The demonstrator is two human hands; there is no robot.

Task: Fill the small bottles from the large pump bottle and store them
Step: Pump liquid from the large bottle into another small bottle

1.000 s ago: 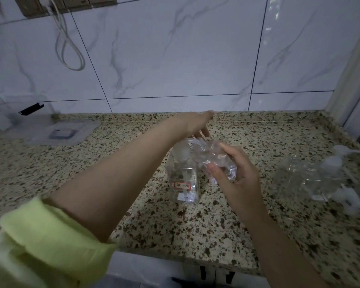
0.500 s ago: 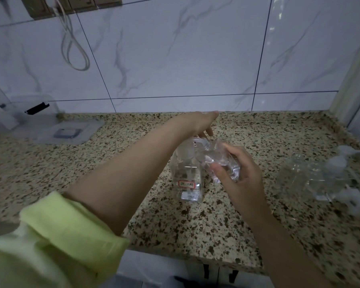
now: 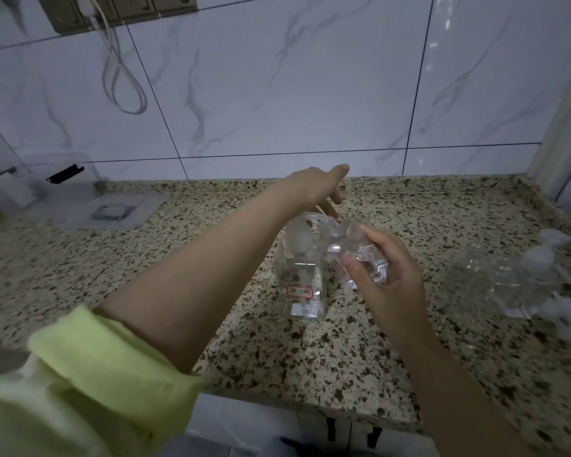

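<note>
A large clear pump bottle (image 3: 302, 291) with a red-framed label stands in the middle of the speckled counter (image 3: 211, 258). My left hand (image 3: 317, 189) rests flat on its pump head, fingers straight. My right hand (image 3: 386, 278) grips a small clear bottle (image 3: 353, 249), tilted with its mouth toward the pump spout. More small clear bottles (image 3: 495, 278) and white pump caps (image 3: 561, 311) lie in a cluster at the right.
A clear plastic box with a black clip (image 3: 63, 183) and a flat lid (image 3: 112, 209) sit at the back left. A cable (image 3: 122, 77) hangs from wall sockets. The counter's front edge runs below my arms.
Both hands stay where they were, the left on the pump head, the right holding the small bottle at the spout. Only my view has shifted slightly.
</note>
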